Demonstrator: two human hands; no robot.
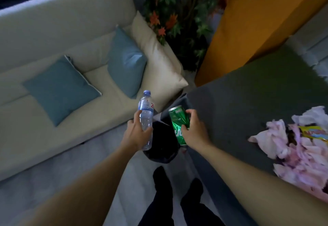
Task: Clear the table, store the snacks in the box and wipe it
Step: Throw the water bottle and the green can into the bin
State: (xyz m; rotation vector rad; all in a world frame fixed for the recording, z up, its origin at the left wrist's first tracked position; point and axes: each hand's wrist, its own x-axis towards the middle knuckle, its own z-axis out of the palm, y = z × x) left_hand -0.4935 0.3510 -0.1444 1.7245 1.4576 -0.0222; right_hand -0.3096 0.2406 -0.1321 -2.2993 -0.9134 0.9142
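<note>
Cream sofa point(53, 35) takes up the ground left of and beyond the left hand point(136, 133); on it one blue cushion point(60, 89) lies flat, a second blue cushion point(126, 62) leans on the backrest, and a cream cushion point(159, 62) sits at the end nearest the hands. Straight beyond both hands stands a plant point(177, 12) with green leaves and orange flowers, beside a mustard-yellow panel point(248, 21). Dark grey surface point(248, 101) spreads right of the right hand point(193, 131); pale grey floor point(136, 181) below the hands; light dim.
</note>
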